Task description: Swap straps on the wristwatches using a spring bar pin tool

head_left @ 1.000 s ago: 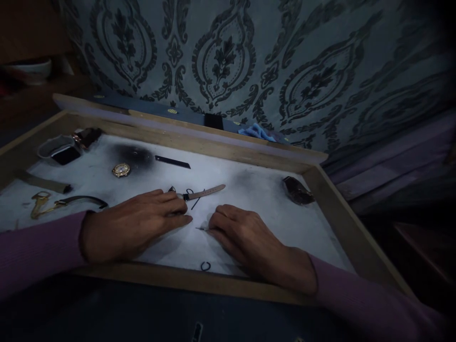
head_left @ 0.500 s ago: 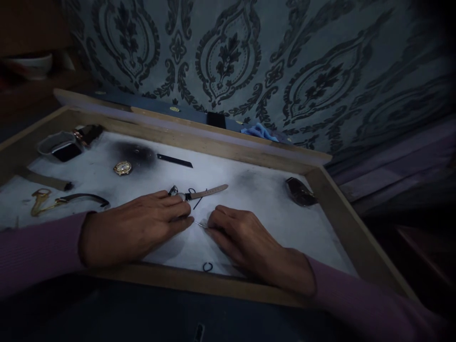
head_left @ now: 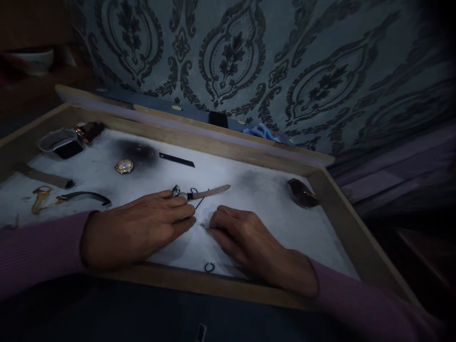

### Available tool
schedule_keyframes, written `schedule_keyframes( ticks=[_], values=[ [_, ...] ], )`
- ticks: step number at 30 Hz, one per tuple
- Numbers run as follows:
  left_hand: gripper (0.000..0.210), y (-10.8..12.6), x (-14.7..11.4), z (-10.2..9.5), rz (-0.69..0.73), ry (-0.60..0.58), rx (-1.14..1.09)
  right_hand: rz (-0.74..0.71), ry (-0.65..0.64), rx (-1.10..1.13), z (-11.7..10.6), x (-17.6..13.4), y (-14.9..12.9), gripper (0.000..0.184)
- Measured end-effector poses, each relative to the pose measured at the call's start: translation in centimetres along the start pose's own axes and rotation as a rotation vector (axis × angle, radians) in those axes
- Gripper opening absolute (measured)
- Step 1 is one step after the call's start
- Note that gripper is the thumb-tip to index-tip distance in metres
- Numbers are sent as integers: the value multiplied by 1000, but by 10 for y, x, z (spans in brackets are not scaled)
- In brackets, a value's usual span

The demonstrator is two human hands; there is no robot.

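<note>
can see pale tan watch strap (head_left: 213, 191), with row of small holes, at two o'clock from left hand (head_left: 144, 225); in this dimness cannot tell that grip. with right hand (head_left: 251, 235), pinching thin tool (head_left: 204, 225).

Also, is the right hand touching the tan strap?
Apart. The head view shows a strip of white surface between the right hand and the tan strap.
</note>
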State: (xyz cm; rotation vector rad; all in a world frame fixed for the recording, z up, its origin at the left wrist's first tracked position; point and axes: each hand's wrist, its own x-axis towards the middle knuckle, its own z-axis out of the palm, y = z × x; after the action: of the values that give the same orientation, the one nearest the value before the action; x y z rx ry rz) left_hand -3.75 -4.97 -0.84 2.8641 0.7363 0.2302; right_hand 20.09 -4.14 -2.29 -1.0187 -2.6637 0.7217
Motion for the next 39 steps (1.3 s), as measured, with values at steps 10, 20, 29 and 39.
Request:
schedule_keyframes(
  ticks=[10,20,29,39],
  values=[
    [30,-1,-1,3,1,30,-21,-8,17,-22,2,1,0,16],
    [29,0,-1,2,2,13,10,32,-7,24,0,3,-4,17],
    [28,1,0,2,-5,1,15,27,-30,-28,-1,5,-8,19],
    [28,0,-1,4,14,10,48,132,-57,-79,2,6,-20,22]
  ],
)
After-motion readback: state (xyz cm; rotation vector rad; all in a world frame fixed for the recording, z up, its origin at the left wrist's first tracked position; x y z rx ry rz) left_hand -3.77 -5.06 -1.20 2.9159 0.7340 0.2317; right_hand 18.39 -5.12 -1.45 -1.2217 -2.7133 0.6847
